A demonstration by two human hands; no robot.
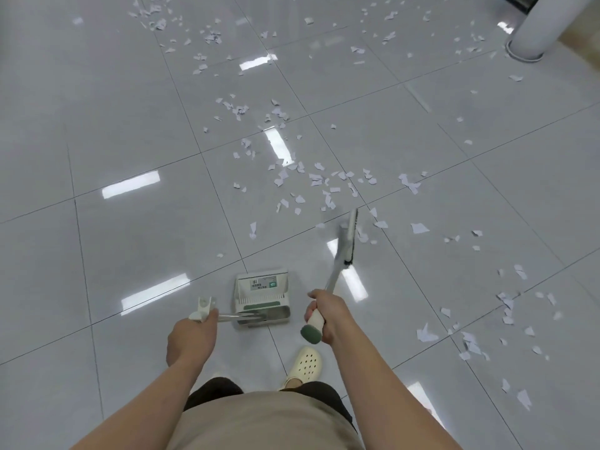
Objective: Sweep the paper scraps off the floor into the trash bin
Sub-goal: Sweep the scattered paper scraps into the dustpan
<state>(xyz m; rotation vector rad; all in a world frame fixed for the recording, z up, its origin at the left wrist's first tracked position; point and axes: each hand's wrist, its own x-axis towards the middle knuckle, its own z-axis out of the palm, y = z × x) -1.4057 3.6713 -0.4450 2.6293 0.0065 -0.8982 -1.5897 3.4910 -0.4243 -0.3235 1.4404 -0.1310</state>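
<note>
The white broom handle with the green end cap (313, 323) is gripped by the right hand (324, 311), fingers wrapped fully round it just above the cap. The high grip gives reach: the flat white broom head with dark bristles (349, 237) is out at 1 o'clock from the hand, on or just above the floor (contact cannot be told), at the near edge of the scrap field.

The thin metal dustpan handle with white plastic top (203, 311) is held by the left hand (191, 339), fingers curled round it near the top. The white-and-green plastic dustpan (261, 298) is thereby kept on the grey tiled floor (130, 125) near 12 o'clock of the body, mouth apparently facing away, probably so scraps can be drawn toward it.

The white torn paper scraps (311, 180) are all seen on the floor, none visible in the pan. Densest band at 12–1 o'clock beyond the broom head; more at 3–4 o'clock right of the body; far clusters at 11 and 1 o'clock.

A cream perforated clog (305, 365) is planted just behind the pan. A white cylindrical column base (532, 34) stands far off at 2 o'clock with scraps near it; broom access there is judged awkward. No trash bin identifiable in view.
</note>
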